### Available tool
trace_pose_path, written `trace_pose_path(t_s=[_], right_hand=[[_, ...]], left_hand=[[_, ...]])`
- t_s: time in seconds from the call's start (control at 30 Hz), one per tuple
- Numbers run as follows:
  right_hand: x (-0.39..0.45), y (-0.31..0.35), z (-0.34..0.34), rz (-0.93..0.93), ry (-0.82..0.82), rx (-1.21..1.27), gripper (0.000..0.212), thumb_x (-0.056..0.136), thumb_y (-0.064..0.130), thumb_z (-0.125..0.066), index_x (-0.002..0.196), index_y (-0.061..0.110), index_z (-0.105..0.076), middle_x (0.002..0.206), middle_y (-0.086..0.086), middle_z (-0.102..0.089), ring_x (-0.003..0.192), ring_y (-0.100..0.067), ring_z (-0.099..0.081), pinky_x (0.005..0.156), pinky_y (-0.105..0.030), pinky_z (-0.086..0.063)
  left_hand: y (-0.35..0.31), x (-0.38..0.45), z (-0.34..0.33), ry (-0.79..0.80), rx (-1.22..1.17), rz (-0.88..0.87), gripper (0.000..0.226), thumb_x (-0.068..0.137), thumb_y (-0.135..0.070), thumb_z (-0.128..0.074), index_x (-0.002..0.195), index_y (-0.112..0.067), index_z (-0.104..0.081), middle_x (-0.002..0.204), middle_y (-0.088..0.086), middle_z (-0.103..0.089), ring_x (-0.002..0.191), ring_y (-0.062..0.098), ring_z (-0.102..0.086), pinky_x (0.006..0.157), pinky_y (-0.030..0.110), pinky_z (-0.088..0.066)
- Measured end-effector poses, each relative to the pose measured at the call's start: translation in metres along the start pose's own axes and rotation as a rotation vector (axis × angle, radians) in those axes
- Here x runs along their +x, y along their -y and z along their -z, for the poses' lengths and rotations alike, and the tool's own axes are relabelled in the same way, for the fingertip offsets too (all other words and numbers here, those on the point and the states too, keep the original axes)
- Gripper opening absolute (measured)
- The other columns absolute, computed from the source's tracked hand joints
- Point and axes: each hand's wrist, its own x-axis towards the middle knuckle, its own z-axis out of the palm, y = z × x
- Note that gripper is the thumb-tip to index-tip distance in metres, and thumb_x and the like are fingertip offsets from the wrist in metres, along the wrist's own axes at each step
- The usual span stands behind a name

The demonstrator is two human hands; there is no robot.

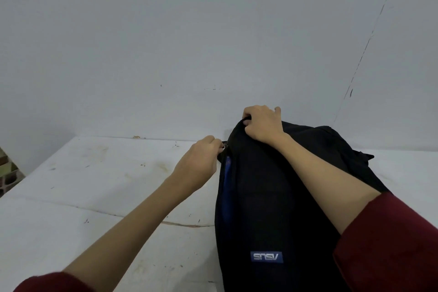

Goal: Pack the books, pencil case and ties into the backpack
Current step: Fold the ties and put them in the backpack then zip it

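Observation:
A black backpack point(265, 197) with a blue logo patch lies on the white table, its top end pointing away from me. My right hand point(262, 125) grips the fabric at the top of the backpack. My left hand point(201, 161) pinches the zipper pull point(224, 146) at the bag's upper left side. A strip of blue lining point(228, 187) shows along the left zipper line below the pull. No books, pencil case or ties are in view.
The white table point(94, 197) is stained and scratched and meets a pale wall point(189, 42) at the back. A patterned object point(7, 173) sits past the table's left edge. Backpack straps point(362, 156) trail to the right.

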Motion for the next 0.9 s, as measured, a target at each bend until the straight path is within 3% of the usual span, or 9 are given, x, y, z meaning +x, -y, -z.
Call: trace_pose_path(t_s=[0.13,0.2,0.3,0.47,0.53,0.63,0.7,0.8,0.9], right_hand=[[-0.015,0.018,0.008,0.28,0.339,-0.16,0.059,0.081,0.002,-0.045,0.132,0.03,-0.045,0.145,0.007,-0.039,0.139,-0.021,-0.023,0.108,-0.047,-0.021],[-0.028,0.029,0.011,0.384,0.521,-0.239,0.059,0.085,0.003,-0.043,0.135,0.034,-0.044,0.15,0.01,-0.032,0.14,-0.018,-0.02,0.11,-0.045,-0.022],[-0.039,0.037,0.009,0.437,0.414,-0.369,0.036,0.09,0.011,-0.048,0.117,0.03,-0.062,0.125,0.004,-0.058,0.123,-0.016,-0.042,0.103,-0.038,-0.025],[-0.046,0.027,0.014,0.303,0.171,-0.354,0.031,0.091,0.012,-0.046,0.108,0.031,-0.065,0.108,0.004,-0.064,0.114,-0.017,-0.046,0.107,-0.047,-0.018],[-0.053,0.03,0.019,0.258,0.215,-0.315,0.033,0.09,0.012,-0.046,0.11,0.03,-0.064,0.119,0.005,-0.061,0.12,-0.019,-0.043,0.107,-0.047,-0.02],[-0.073,0.041,0.026,0.383,0.47,-0.313,0.048,0.087,0.007,-0.046,0.125,0.034,-0.056,0.153,0.009,-0.027,0.138,-0.022,-0.022,0.107,-0.049,-0.023],[-0.093,0.047,0.026,0.484,0.587,-0.325,0.048,0.088,0.007,-0.047,0.125,0.035,-0.056,0.154,0.012,-0.024,0.141,-0.017,-0.016,0.106,-0.047,-0.023],[-0.116,0.044,0.025,0.512,0.509,-0.355,0.031,0.091,0.014,-0.051,0.116,0.03,-0.062,0.136,0.01,-0.05,0.132,-0.012,-0.031,0.102,-0.042,-0.023],[-0.122,0.038,0.026,0.465,0.309,-0.365,0.027,0.093,0.02,-0.05,0.114,0.03,-0.063,0.125,0.012,-0.057,0.122,-0.014,-0.039,0.107,-0.045,-0.017]], left_hand=[[0.002,-0.02,0.008,0.043,-0.035,-0.012,0.026,0.099,-0.014,-0.04,0.109,-0.004,-0.062,0.102,0.008,-0.056,0.093,0.023,-0.055,0.078,0.028,-0.042],[0.0,-0.024,0.009,0.054,-0.063,0.009,0.024,0.098,-0.013,-0.043,0.105,-0.003,-0.063,0.099,0.009,-0.056,0.092,0.025,-0.055,0.079,0.031,-0.044],[-0.008,-0.029,0.007,0.06,-0.088,0.067,0.02,0.096,-0.01,-0.044,0.096,-0.002,-0.063,0.094,0.01,-0.055,0.089,0.027,-0.055,0.078,0.035,-0.045],[-0.028,-0.074,0.02,0.016,-0.149,-0.029,0.02,0.096,-0.009,-0.043,0.089,0.0,-0.06,0.081,0.001,-0.048,0.075,0.017,-0.047,0.069,0.027,-0.041],[-0.028,-0.103,0.025,0.025,-0.16,-0.134,0.023,0.094,-0.012,-0.043,0.085,0.0,-0.061,0.076,-0.002,-0.047,0.068,0.012,-0.044,0.062,0.023,-0.038],[-0.021,-0.12,0.024,0.036,-0.207,-0.152,0.022,0.09,-0.015,-0.045,0.082,-0.003,-0.061,0.07,-0.015,-0.041,0.062,0.004,-0.042,0.059,0.014,-0.031],[-0.026,-0.12,0.021,0.049,-0.205,-0.129,0.017,0.094,-0.009,-0.047,0.085,-0.003,-0.061,0.071,-0.012,-0.041,0.063,0.006,-0.041,0.061,0.017,-0.03],[-0.039,-0.123,0.018,0.073,-0.205,-0.117,0.017,0.095,-0.008,-0.046,0.089,-0.002,-0.061,0.079,-0.002,-0.046,0.069,0.012,-0.041,0.064,0.019,-0.03],[-0.046,-0.139,0.021,0.107,-0.212,-0.171,0.017,0.093,-0.004,-0.047,0.089,0.001,-0.062,0.081,-0.003,-0.047,0.065,0.009,-0.04,0.059,0.013,-0.029]])
